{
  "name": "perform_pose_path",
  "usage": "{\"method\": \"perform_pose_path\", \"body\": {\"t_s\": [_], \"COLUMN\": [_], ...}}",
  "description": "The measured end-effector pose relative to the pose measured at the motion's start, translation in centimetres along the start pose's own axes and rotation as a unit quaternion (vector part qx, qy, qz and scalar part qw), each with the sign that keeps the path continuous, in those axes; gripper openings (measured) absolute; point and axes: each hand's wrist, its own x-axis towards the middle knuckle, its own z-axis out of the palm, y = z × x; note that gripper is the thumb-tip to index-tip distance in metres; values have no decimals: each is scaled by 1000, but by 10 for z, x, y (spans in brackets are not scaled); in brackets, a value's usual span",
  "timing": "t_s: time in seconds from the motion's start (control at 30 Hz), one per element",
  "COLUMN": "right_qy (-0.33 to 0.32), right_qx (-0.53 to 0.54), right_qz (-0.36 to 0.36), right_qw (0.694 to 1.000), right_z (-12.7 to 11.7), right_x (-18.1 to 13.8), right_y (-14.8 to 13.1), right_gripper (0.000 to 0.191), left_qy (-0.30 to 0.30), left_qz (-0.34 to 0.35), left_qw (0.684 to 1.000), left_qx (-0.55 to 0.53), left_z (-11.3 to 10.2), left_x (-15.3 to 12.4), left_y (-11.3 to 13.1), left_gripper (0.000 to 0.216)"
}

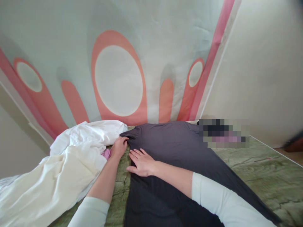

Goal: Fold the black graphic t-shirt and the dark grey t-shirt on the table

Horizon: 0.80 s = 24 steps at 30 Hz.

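Garment (180, 148) lies spread on green cover (260, 170), no fold visible, likely early | left hand (119, 146) grip pinches its sleeve edge | right hand (142, 162) grip wide, palm flat on it | white cloths (78, 148) heaped just beside

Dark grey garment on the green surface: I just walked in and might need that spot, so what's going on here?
A person is handling the dark grey garment, which lies spread flat on the green patterned surface. Their left hand pinches the garment's edge at its upper left, while the right hand rests flat and open on the fabric. A pile of white and cream cloth lies bunched to the left, with a bit of pink cloth showing by the left hand.
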Motion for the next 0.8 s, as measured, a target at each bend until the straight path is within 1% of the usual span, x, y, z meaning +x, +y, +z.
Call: {"method": "perform_pose_path", "body": {"t_s": [0.1,0.2,0.27,0.37,0.43,0.5,0.57,0.63,0.73,0.8], "right_qy": [7,22,38,44,32,20,26,41,52,55], "right_qx": [3,3,-10,-35,-44,-52,-69,-92,-127,-144], "right_qz": [29,90,158,252,269,261,262,296,380,427], "right_qw": [1000,996,987,966,962,964,962,950,915,891], "right_z": [-6,-22,-34,-46,-48,-48,-50,-56,-70,-76], "right_x": [-11,-21,-28,-44,-61,-85,-113,-144,-188,-210], "right_y": [7,32,55,87,103,116,133,154,187,200], "right_gripper": [73,74,74,74,75,74,71,70,69,69], "left_qy": [-2,12,2,-75,-112,-134,-137,-131,-127,-130], "left_qz": [-1,-9,5,79,125,126,118,116,118,118], "left_qw": [1000,998,999,994,986,983,983,984,984,983], "left_qx": [21,53,47,6,-5,-5,5,16,28,43], "left_z": [-7,-16,-18,-10,0,9,14,15,13,12], "left_x": [3,5,4,-9,-23,-37,-46,-50,-50,-49], "left_y": [5,24,49,96,122,138,143,141,137,137], "left_gripper": [30,40,41,37,44,52,57,59,59,59]}}
